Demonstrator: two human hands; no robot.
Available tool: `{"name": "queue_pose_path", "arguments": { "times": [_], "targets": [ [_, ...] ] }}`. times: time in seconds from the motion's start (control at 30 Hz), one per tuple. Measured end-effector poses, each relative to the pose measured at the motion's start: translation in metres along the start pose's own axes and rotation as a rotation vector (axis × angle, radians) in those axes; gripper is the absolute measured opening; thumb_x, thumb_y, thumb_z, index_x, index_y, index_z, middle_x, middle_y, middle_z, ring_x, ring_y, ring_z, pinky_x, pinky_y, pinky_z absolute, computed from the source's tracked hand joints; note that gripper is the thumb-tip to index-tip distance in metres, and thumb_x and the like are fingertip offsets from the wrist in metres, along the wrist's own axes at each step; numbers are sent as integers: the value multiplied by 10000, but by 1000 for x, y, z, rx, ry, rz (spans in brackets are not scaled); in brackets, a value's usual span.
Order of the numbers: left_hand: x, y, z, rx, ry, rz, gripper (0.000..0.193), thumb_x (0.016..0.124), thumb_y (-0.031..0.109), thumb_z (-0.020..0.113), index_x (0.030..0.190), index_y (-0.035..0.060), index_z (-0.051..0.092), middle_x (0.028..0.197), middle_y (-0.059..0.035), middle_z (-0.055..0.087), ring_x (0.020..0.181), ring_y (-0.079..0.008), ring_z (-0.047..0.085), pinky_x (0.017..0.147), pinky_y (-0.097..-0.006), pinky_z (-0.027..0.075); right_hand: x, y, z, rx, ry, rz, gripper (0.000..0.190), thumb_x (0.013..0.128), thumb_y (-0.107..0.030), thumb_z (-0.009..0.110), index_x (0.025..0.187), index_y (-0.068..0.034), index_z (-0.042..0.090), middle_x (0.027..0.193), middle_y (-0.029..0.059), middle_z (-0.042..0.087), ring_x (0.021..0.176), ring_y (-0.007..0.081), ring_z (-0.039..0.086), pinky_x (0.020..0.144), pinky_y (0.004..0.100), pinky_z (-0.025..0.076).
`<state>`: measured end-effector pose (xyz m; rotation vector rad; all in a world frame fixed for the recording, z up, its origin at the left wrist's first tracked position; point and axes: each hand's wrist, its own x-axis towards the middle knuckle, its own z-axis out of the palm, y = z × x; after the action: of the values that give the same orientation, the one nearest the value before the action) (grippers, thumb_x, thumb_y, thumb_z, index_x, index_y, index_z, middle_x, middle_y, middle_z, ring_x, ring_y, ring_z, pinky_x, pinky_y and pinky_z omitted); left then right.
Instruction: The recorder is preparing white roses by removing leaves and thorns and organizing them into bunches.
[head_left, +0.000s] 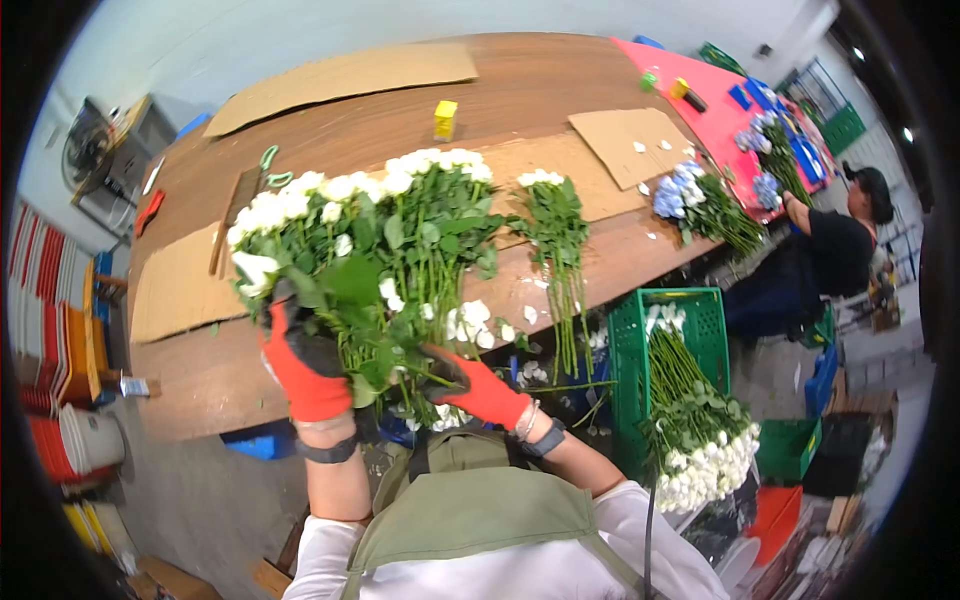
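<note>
My left hand (304, 364), in a red glove with a dark palm, holds a white rose (256, 274) just below its bloom. The rose's leafy stem slants down to the right across my body. My right hand (480, 386), gloved alike, grips that stem near its lower end between thumb and fingers. Under and behind the rose, a broad row of white roses (439, 169) lies on the brown table (360, 105), blooms away from me and stems toward me. To its right is a smaller white rose bunch (551, 217). Loose white petals (471, 324) lie near the stems.
A green crate (630, 367) with upright-packed stems stands at my right. Cardboard sheets (345, 79), a yellow box (445, 121) and green-handled scissors (279, 178) rest on the table. Blue-and-white flowers (679, 191) lie farther right, near another person (840, 232) at the pink-covered section.
</note>
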<state>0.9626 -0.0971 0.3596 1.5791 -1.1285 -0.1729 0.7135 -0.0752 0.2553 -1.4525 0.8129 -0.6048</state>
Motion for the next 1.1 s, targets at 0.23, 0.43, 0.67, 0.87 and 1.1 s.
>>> {"name": "queue_pose_path", "arguments": {
  "times": [0.23,0.43,0.67,0.87,1.1],
  "targets": [
    [5,-9,42,-753,-167,-461,374,1080,184,597,1396,-11,634,1284,-130,721,1129,-237,705,996,-350,555,-7,59,-74,92,738,-139,536,935,44,645,1458,-76,633,1112,47,734,953,98,666,799,257,548],
    [-42,-34,65,-746,-292,-632,343,1053,151,666,1353,-13,664,1140,-87,742,980,-179,709,916,-314,569,1,142,-196,-403,1276,118,500,937,-50,689,1432,-101,645,1124,128,768,972,224,719,832,358,552],
    [-63,-44,60,-672,-289,-718,311,1029,96,660,1318,-15,685,1173,-88,754,1030,-167,713,909,-298,547,33,148,-211,-1238,1324,391,493,915,-268,775,1381,-146,669,1115,189,722,1031,399,673,938,505,520],
    [-69,-46,59,-707,-302,-727,304,1010,61,678,1297,-38,693,1206,-103,757,1065,-171,717,959,-291,555,85,138,-106,-637,679,-27,535,889,-349,805,1331,-80,668,1065,191,735,968,364,711,862,457,556],
    [-69,-51,59,-625,-387,-662,323,1009,62,664,1308,-60,683,1234,-111,751,1090,-180,713,991,-302,542,108,104,-28,-169,754,27,488,911,-248,805,1345,-76,663,1121,221,750,1042,409,718,896,443,568]
  ]
}}
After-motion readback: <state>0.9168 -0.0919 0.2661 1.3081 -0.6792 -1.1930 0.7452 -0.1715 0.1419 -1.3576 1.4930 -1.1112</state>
